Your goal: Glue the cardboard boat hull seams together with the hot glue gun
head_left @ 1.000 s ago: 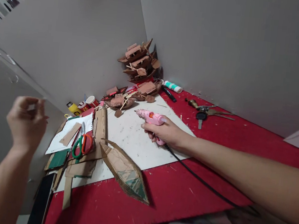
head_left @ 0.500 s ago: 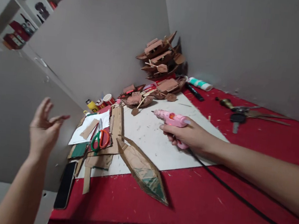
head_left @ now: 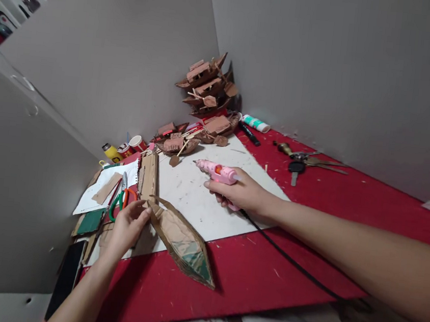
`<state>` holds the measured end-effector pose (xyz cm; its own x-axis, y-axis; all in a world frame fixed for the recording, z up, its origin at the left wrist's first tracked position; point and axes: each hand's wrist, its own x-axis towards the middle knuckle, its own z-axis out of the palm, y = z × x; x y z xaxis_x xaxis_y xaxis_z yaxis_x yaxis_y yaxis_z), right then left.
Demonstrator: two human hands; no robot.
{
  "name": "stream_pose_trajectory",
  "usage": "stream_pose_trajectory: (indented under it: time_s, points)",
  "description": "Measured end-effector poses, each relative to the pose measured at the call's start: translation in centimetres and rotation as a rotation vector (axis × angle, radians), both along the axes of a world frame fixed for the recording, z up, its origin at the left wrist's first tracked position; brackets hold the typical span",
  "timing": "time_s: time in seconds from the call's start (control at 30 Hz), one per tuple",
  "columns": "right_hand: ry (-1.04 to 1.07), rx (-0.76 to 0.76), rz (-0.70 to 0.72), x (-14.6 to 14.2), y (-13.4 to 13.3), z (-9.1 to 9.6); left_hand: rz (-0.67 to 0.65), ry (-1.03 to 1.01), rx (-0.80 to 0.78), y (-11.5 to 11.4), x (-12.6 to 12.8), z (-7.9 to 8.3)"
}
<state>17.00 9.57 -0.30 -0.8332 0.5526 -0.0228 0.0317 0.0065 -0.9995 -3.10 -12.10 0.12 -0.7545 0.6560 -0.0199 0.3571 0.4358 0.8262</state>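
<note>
A pink glue gun (head_left: 217,172) rests in my right hand (head_left: 243,193), nozzle pointing left over a white board (head_left: 195,200); its black cord (head_left: 289,261) trails across the red table (head_left: 308,227). A pointed cardboard boat hull (head_left: 181,240) lies at the board's front edge. My left hand (head_left: 126,226) has its fingers closed on the hull's blunt left end. Green and orange scissors (head_left: 121,203) lie just left of that hand.
A stack of brown cardboard boat models (head_left: 207,86) stands in the far corner, with smaller ones (head_left: 174,144) in front. A glue stick (head_left: 255,123), black marker (head_left: 249,133) and keys (head_left: 301,161) lie at the back right. Cardboard scraps, paper (head_left: 106,188) and a dark phone (head_left: 66,276) sit at left.
My left hand came down from the air at the left and took hold of the hull's end. The right hand with the glue gun stayed in place.
</note>
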Motion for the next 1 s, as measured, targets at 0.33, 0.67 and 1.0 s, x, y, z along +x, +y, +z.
stream_pose_trajectory:
  time_s: [0.33, 0.67, 1.0]
  points:
    - [0.024, 0.036, 0.034, 0.5, 1.0, 0.9, -0.096, 0.110, -0.012, 4.5, -0.4, -1.0]
    - [0.001, 0.029, 0.007, 0.5, 1.2, 0.4, -0.283, 0.158, -0.082, 6.6, 0.7, -1.1]
    - [0.077, 0.042, 0.033, 1.2, 2.5, 1.2, -0.465, -0.551, 0.382, 7.5, 0.1, 4.3]
